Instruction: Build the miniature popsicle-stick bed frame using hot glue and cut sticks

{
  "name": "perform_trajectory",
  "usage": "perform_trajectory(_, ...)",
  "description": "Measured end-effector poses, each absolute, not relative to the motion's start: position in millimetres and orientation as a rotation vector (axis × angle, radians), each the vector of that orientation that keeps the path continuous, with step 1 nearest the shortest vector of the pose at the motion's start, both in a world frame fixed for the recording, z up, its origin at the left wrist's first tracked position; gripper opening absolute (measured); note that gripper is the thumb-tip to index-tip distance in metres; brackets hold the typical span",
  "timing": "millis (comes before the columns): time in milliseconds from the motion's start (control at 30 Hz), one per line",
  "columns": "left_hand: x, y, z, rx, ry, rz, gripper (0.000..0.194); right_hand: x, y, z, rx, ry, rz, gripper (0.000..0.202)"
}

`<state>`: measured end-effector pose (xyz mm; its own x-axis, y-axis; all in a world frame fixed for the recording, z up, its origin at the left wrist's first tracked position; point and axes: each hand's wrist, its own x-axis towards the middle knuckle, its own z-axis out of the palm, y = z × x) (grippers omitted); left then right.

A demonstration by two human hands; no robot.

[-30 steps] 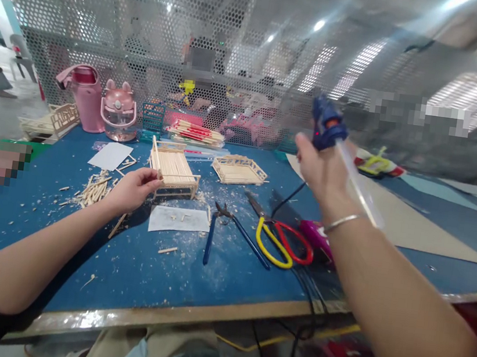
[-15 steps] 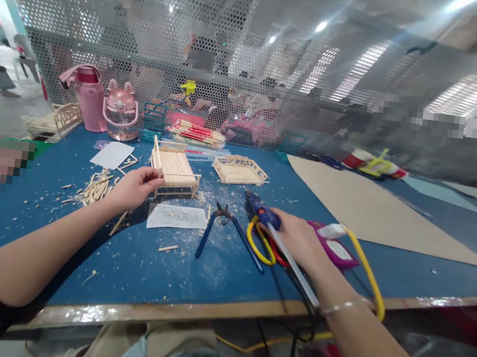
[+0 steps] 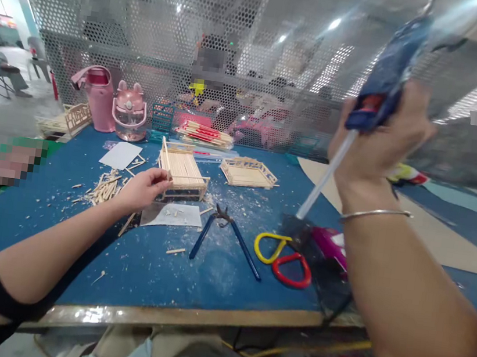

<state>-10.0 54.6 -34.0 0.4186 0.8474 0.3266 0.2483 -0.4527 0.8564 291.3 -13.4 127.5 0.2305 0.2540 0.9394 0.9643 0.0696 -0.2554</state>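
My left hand (image 3: 147, 187) pinches the near left corner of a small wooden stick bed frame (image 3: 184, 170) standing on the blue table. My right hand (image 3: 385, 133) is raised high at the right, wrapped round a blue glue gun (image 3: 386, 75); a clear glue stick (image 3: 325, 175) sticks out of its back end. Open pliers with blue handles (image 3: 223, 217) lie in front of the bed frame. Right of them rest scissors with one yellow and one red loop (image 3: 292, 269). A second stick piece with low railings (image 3: 248, 174) sits behind the pliers.
Cut sticks (image 3: 108, 187) lie in a pile at the left. White paper (image 3: 176, 215) is near the bed frame. Two pink bottles (image 3: 99, 103) (image 3: 129, 111) and bagged sticks (image 3: 204, 134) stand along the back. Brown card (image 3: 433, 233) covers the right; a purple item (image 3: 328, 246) lies beside the scissors.
My right hand has lifted the glue gun from low over the table to high at the right, uncovering the scissors, which have shifted. My left hand keeps its place at the bed frame.
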Motion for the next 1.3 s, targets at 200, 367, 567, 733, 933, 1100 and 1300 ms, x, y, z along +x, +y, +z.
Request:
perform_trajectory(200, -8, 51, -31, 1.889, 0.932, 1.045, 0.009, 224, 11, 62, -1.216, -1.309, -0.032, 0.029)
perform_trajectory(367, -7, 49, -30, 1.858, 0.923, 1.033, 0.009, 168, 15, 11, -1.179, -1.547, 0.467, 0.025)
perform_trajectory(567, -6, 51, -31, 1.829, 0.922, 1.047, 0.014, 144, 8, -1, -1.158, -1.653, 0.155, 0.022)
perform_trajectory(733, -5, 51, -32, 1.851, 0.926, 1.069, 0.019, 141, 3, -5, -1.261, -1.618, 0.175, 0.021)
perform_trajectory(933, -6, 52, -34, 1.871, 0.916, 1.106, 0.014, 135, 6, -12, -1.288, -1.502, 0.203, 0.015)
perform_trajectory(1100, -4, 52, -36, 1.864, 0.909, 1.117, 0.013, 132, 7, -14, -1.302, -1.431, 0.222, 0.011)
perform_trajectory(1300, -8, 42, -25, 1.819, 0.999, 1.154, 0.02, 131, 3, -10, -1.29, -1.426, 0.225, 0.011)
